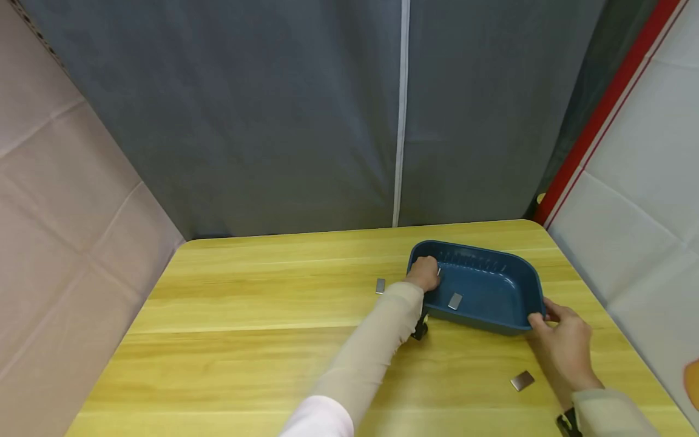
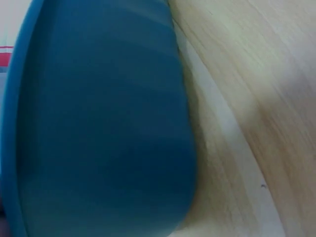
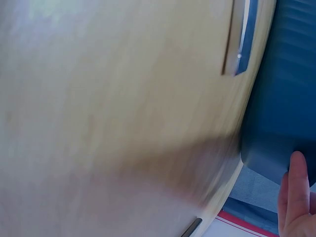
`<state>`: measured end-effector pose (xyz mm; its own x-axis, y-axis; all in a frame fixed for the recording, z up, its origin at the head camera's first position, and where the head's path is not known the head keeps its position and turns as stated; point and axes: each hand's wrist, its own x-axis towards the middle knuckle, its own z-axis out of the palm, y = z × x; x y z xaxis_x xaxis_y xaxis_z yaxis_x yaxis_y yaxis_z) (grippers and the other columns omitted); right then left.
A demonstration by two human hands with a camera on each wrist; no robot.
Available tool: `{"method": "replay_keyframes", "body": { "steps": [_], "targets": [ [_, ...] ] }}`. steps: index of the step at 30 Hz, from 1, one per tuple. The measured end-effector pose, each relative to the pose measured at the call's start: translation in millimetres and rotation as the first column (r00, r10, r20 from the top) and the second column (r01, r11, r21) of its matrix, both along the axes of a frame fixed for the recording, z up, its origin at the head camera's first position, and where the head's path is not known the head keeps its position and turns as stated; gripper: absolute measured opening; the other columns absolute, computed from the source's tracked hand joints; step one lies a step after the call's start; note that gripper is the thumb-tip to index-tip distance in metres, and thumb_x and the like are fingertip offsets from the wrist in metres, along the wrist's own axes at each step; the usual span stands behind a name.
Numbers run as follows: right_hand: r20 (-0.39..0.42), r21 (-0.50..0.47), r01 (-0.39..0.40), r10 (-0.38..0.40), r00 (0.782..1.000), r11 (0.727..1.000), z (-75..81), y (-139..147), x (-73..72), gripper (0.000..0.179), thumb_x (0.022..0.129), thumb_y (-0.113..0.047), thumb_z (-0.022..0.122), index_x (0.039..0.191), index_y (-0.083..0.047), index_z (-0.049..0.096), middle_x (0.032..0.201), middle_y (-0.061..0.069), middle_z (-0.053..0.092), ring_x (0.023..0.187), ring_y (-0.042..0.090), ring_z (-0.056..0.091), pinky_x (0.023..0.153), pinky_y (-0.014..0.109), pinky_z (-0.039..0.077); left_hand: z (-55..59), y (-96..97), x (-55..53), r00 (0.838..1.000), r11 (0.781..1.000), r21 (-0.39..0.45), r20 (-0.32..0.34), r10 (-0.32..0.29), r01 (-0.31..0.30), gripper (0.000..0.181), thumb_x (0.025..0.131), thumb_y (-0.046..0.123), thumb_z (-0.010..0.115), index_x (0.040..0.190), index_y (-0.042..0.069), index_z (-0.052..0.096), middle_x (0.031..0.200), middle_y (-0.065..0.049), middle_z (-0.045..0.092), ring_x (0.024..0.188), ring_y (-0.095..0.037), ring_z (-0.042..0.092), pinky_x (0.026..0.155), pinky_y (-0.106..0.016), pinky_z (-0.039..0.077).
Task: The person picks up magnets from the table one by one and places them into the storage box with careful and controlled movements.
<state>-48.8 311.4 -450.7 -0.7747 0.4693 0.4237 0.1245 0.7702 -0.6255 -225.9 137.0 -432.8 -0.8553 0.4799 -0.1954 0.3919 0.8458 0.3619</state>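
Around the blue tray (image 1: 486, 297), which sits toward the far right of the worktop (image 1: 235, 346), lie small metal pieces: one plate (image 1: 380, 286) beside its left end, another plate (image 1: 522, 380) in front of it near the right wrist, and a third piece (image 1: 455, 301) inside, by the near wall. The left hand (image 1: 423, 273) covers the tray's left end, its fingers curled; a sliver of metal shows beside them, but whether they grasp that or the rim cannot be told. The right hand (image 1: 565, 343) grips the near right corner between thumb and fingers. The worktop's right edge runs close past this hand, while a wide bare stretch opens left. The surface is yellow wood grain, with a grey curtain (image 1: 262, 121) behind and pale sheets (image 1: 65, 212) at both sides.
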Motion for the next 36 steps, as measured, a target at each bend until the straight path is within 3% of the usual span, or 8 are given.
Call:
{"method": "replay_keyframes", "body": {
  "steps": [6,11,17,27,36],
  "targets": [
    [-0.031,0.022,0.007,-0.007,1.000,1.000,1.6,0.2,0.8,0.033,0.069,0.001,0.067,0.099,0.015,0.060,0.082,0.027,0.059,0.067,-0.023,0.029,0.048,0.006,0.031,-1.9,2.7,-1.7,1.000,1.000,0.015,0.000,0.007,-0.007,0.020,0.090,0.017,0.051,0.077,0.007,0.063,0.077,-0.004,0.059,0.062,-0.012,0.051,0.052,-0.023,0.039],
    [-0.031,0.019,0.024,-0.023,0.999,1.000,2.9,-0.1,-0.7,0.033,0.068,0.001,0.067,0.098,0.014,0.061,0.081,0.026,0.059,0.065,-0.021,0.031,0.048,0.008,0.031,-1.8,2.8,-2.8,0.999,0.999,0.025,0.028,0.026,-0.027,0.023,0.089,0.021,0.052,0.076,0.007,0.065,0.072,-0.004,0.058,0.059,-0.013,0.050,0.050,-0.023,0.039],
    [-0.043,0.033,0.028,-0.027,0.999,0.999,2.2,-1.1,-2.1,0.032,0.068,0.000,0.066,0.097,0.014,0.062,0.078,0.025,0.060,0.063,-0.017,0.034,0.048,0.008,0.031,-3.7,2.8,-4.1,0.998,0.999,0.004,0.036,0.050,-0.050,0.007,0.082,0.011,0.061,0.085,0.007,0.067,0.080,-0.003,0.061,0.061,-0.012,0.050,0.050,-0.023,0.039],
    [-0.019,0.023,0.031,-0.031,0.999,0.999,3.9,-3.5,-3.5,0.033,0.069,-0.001,0.067,0.099,0.013,0.061,0.080,0.025,0.060,0.063,-0.007,0.041,0.047,0.007,0.031,-4.4,3.1,-4.2,0.995,0.996,-0.012,0.055,0.084,-0.084,0.009,0.084,0.009,0.059,0.089,0.007,0.068,0.081,-0.002,0.063,0.065,-0.010,0.056,0.051,-0.021,0.043],
    [-0.036,0.016,0.016,-0.016,0.999,1.000,3.8,-4.1,-2.8,0.033,0.069,0.001,0.067,0.099,0.014,0.061,0.082,0.026,0.060,0.065,-0.018,0.033,0.046,0.007,0.031,-5.7,2.3,-3.5,0.996,0.996,-0.008,0.037,0.087,-0.086,0.015,0.084,0.009,0.059,0.098,0.007,0.064,0.091,-0.003,0.062,0.067,-0.010,0.052,0.054,-0.022,0.042]
  ]
}}
